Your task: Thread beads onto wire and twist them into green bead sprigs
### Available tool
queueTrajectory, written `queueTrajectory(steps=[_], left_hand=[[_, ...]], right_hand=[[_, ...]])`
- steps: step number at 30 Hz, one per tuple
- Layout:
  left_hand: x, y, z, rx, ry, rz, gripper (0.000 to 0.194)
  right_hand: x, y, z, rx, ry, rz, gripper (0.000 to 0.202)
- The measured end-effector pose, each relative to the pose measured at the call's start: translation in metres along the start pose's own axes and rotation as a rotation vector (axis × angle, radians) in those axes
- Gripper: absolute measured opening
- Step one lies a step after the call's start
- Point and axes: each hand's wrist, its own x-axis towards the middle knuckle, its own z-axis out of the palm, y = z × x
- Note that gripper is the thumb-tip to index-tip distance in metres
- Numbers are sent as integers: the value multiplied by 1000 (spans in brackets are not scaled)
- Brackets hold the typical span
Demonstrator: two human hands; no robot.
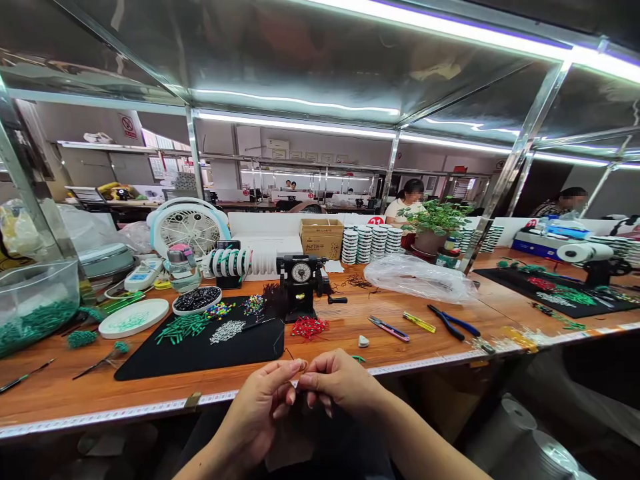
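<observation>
Just over the table's front edge, my left hand (264,397) and my right hand (344,385) meet with thumbs and forefingers pinched. What they pinch is too small to make out; a short dark strand shows by the left fingertips. Beyond them lies a pile of red beaded pieces (309,327), in front of a black hand-cranked winder (299,293) with a round dial. On a black mat (210,360) to the left are green tube pieces (183,327), small silvery pieces (228,332) and multicoloured beads (254,305).
Right of my hands lie pink-and-blue tweezers (389,329), a yellow tool (419,322) and blue-handled pliers (454,323). A white dish (134,318), a fan (189,230), stacked spools (371,243) and a plastic bag (420,279) surround the workspace. Other people sit farther back.
</observation>
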Motion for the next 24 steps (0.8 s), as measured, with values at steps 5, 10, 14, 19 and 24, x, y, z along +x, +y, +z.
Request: queueTrajectory(steps=[5,10,14,19,24], left_hand=[[-3,-4,0,-78,13,-32,33],[-6,-9,-1,-229,-1,-103,21],[-9,-10,1,-347,-56,-216,31],[-10,-12,0,-431,-134,-298,36],[-9,-15,-4,-544,-161,-324,28]], right_hand=[[-4,8,5,181,130,-48,34],[-11,9,10,244,138,-8,29],[-13,5,18,313,164,27,28],[-12,7,26,372,207,-37,24],[-13,7,29,350,236,-70,19]])
